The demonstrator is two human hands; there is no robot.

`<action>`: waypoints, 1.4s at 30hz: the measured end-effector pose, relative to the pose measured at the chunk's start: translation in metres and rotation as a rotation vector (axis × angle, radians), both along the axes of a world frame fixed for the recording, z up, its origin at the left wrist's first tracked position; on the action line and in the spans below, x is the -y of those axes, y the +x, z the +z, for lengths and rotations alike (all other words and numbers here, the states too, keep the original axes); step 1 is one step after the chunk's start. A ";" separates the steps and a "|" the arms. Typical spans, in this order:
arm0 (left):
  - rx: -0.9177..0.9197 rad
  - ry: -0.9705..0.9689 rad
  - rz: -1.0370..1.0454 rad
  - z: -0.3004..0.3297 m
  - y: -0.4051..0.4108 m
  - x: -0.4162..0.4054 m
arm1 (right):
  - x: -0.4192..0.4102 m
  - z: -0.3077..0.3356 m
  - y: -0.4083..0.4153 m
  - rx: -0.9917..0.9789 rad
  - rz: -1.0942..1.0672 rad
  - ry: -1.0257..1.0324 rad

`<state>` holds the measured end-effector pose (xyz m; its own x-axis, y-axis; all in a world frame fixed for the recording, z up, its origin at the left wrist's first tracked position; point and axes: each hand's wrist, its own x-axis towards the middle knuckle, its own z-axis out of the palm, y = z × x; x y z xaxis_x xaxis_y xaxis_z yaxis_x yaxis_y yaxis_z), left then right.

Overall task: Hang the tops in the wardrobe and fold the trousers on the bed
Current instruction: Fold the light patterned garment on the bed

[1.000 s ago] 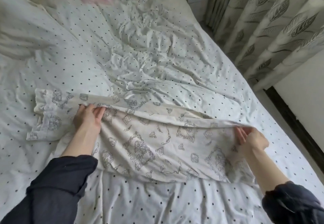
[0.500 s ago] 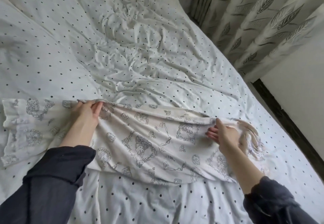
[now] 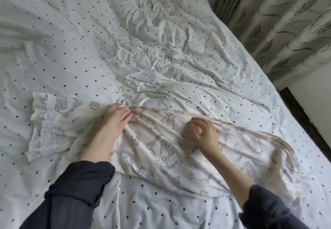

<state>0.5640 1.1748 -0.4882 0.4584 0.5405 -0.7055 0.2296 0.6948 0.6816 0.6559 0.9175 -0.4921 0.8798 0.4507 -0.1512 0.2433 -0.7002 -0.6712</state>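
My left grip [image 3: 117, 119] pinches the printed trousers [image 3: 161, 150] on the bed [image 3: 161, 49]; just beside it, right grip [image 3: 202, 135] curled, blurred, hold unclear.

Cream printed trousers [image 3: 161, 150], rumpled, flat across bed [image 3: 161, 49], near edge.

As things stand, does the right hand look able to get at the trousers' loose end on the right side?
Probably yes: the right hand hovers mid-garment over the printed trousers, and nothing lies between it and the rumpled right end on the bed.
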 end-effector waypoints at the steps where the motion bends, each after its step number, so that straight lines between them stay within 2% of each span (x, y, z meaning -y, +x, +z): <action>1: -0.004 0.041 -0.015 0.004 -0.009 -0.002 | -0.011 -0.003 -0.002 0.039 0.078 -0.075; 3: -0.053 0.167 -0.099 0.009 -0.029 -0.004 | -0.027 -0.005 -0.005 0.079 0.161 -0.192; 7: -0.271 0.549 -0.170 0.010 -0.083 -0.016 | -0.069 0.003 -0.036 0.136 0.372 -0.228; 10: -0.404 0.707 -0.127 0.010 -0.127 -0.024 | -0.099 0.016 -0.081 0.237 0.485 -0.042; 12: -0.497 0.805 -0.148 0.007 -0.157 -0.028 | -0.115 0.023 -0.108 0.232 0.535 0.069; 14: -0.547 0.883 -0.284 0.002 -0.186 -0.028 | -0.133 0.025 -0.128 0.240 0.660 0.067; 17: -0.454 0.902 -0.580 -0.003 -0.218 -0.023 | -0.156 0.019 -0.147 0.302 0.901 -0.164; 19: -0.450 0.978 -0.817 -0.012 -0.227 -0.017 | -0.162 0.016 -0.152 0.329 0.970 -0.281; 22: -0.649 1.101 -1.059 -0.028 -0.233 -0.005 | -0.171 0.013 -0.158 0.342 1.073 -0.375; 24: -0.743 1.182 -1.035 -0.032 -0.230 0.001 | -0.177 0.012 -0.157 0.384 1.121 -0.416; 28: -0.718 1.482 -0.754 -0.037 -0.230 -0.008 | -0.190 0.018 -0.147 0.584 1.103 -0.347; 30: -0.668 1.552 -0.690 -0.032 -0.235 -0.021 | -0.205 0.023 -0.142 0.436 1.066 -0.310; 31: -0.604 1.539 -0.642 -0.028 -0.237 -0.028 | -0.217 0.027 -0.140 0.337 1.011 -0.288; 33: -0.483 1.363 -0.431 -0.012 -0.235 -0.050 | -0.248 0.037 -0.132 0.225 0.815 -0.183; 35: -0.463 1.150 -0.176 0.005 -0.227 -0.081 | -0.283 0.048 -0.122 0.164 0.635 -0.022; 37: -0.458 1.051 -0.012 0.016 -0.216 -0.116 | -0.316 0.056 -0.118 0.045 0.572 0.113; 39: -0.446 0.990 0.041 0.020 -0.207 -0.148 | -0.341 0.060 -0.118 -0.065 0.632 0.179; 42: -0.518 0.814 -0.048 0.014 -0.206 -0.170 | -0.336 0.050 -0.123 -0.088 0.689 0.115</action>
<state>0.3577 1.3452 -0.4746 0.2304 0.9421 -0.2438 0.6530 0.0361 0.7565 0.5330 1.2536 -0.4423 0.3746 0.9185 -0.1270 0.5472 -0.3295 -0.7694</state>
